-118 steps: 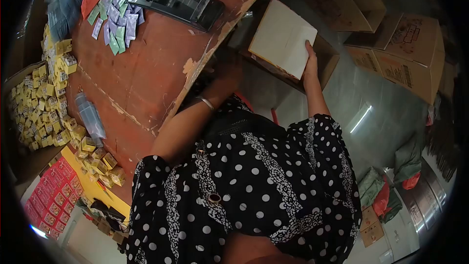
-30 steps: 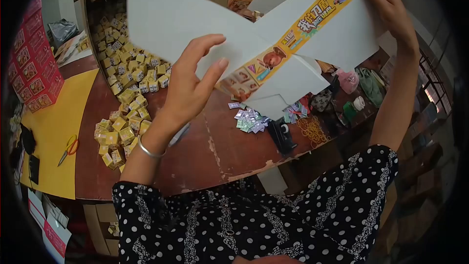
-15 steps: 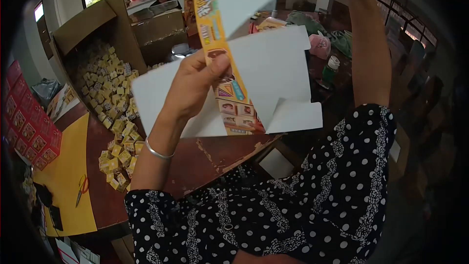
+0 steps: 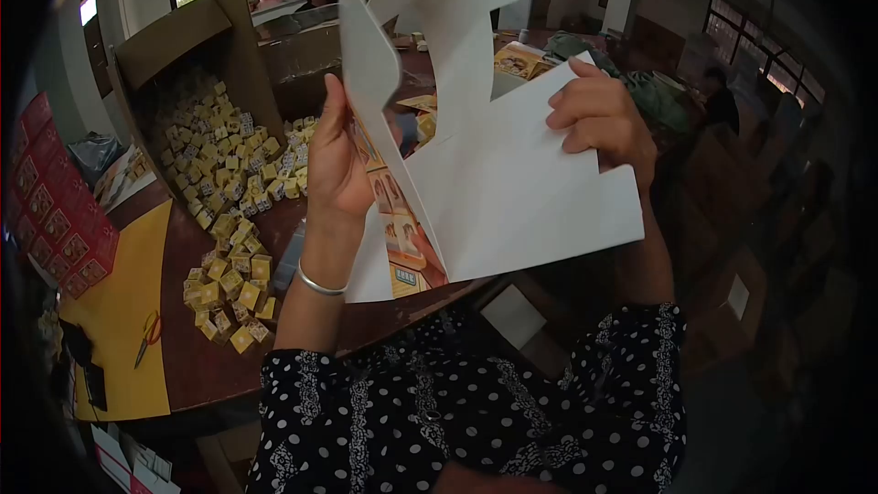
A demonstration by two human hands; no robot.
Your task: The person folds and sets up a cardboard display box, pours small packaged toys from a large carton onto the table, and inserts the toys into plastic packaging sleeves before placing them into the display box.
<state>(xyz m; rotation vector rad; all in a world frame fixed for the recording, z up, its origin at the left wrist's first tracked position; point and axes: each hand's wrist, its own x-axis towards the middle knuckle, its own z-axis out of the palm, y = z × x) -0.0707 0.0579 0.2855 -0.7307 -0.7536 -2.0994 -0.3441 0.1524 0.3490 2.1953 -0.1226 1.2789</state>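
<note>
A partly folded cardboard box (image 4: 521,210), plain white inside with an orange printed outside, stands tilted in front of me with its flaps up. My left hand (image 4: 340,165) is at its left side, thumb pointing up and the other fingers hidden behind the printed panel. Over the upper edge of the right white panel curl the fingers of my right hand (image 4: 599,119); its thumb is out of sight. Beyond my left wrist, small yellow printed boxes (image 4: 229,288) lie in a loose heap on the brown table (image 4: 210,375).
Many more small boxes spill from a large open carton (image 4: 183,46) at the back left. Scissors (image 4: 148,338) lie on a yellow sheet (image 4: 114,311), beside stacked red boxes (image 4: 69,210). A green cloth bag (image 4: 654,96) and two other people are farther back.
My right hand has come down from the upper right onto the white panel. The cardboard has folded up, with its flaps now raised, and my left hand has shifted along its printed side.
</note>
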